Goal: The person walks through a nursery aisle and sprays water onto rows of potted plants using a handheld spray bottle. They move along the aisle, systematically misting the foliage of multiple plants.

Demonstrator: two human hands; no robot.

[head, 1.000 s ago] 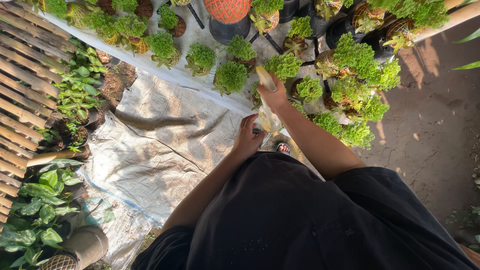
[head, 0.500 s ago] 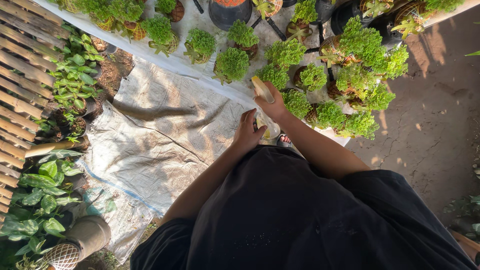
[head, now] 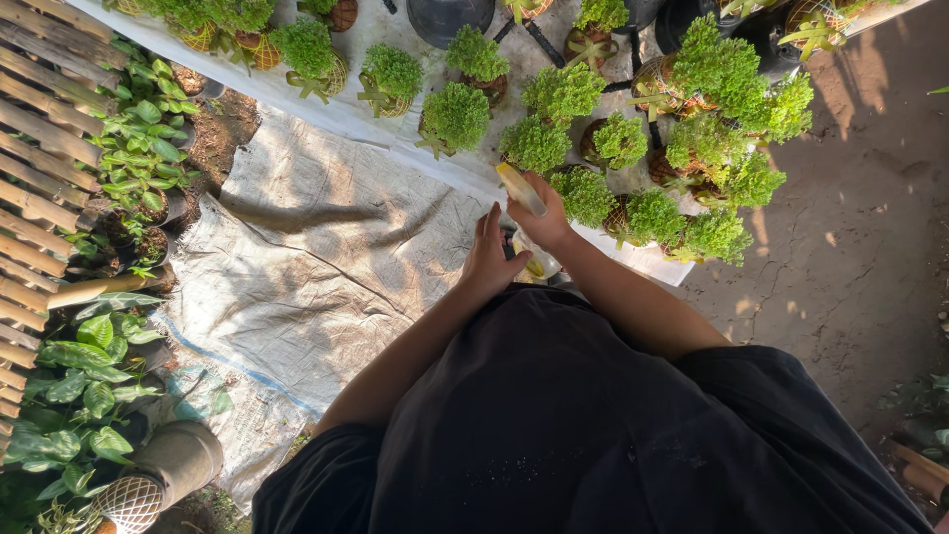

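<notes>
the fingers (head: pixel 547 201) of the right hand (head: pixel 542 220) are clenched around a pale yellow spray nozzle (head: pixel 520 188), which is held up over the small bushy green plants (head: pixel 583 194) at the near edge of a white surface (head: pixel 395 148). just below it, the left hand (head: pixel 489 259) is laid with its fingers (head: pixel 487 223) released and fairly straight, the thumb alone seeming to rest against a yellowish bottle body (head: pixel 535 263), most of which is hidden between the two hands. the sprayer is judged to be light, stiff plastic, possibly slick if wet, and is best gripped at the neck under the nozzle, with the base steadied from below; how full it is cannot be told. on the surface, the plants are set in small round woven baskets (head: pixel 341 74) and coconut-husk-like pots (head: pixel 618 213), each filled by one dense, fine-leaved clump; these are judged soft and easily crushed. a dark round pot (head: pixel 450 18) is seen at the far edge, its contents out of view. below the surface, a creased grey tarpaulin (head: pixel 297 277) is spread on the ground, with broad-leaved potted plants (head: pixel 84 366) and a bamboo fence (head: pixel 35 148) to the left, and bare cracked earth (head: pixel 870 237) to the right.
</notes>
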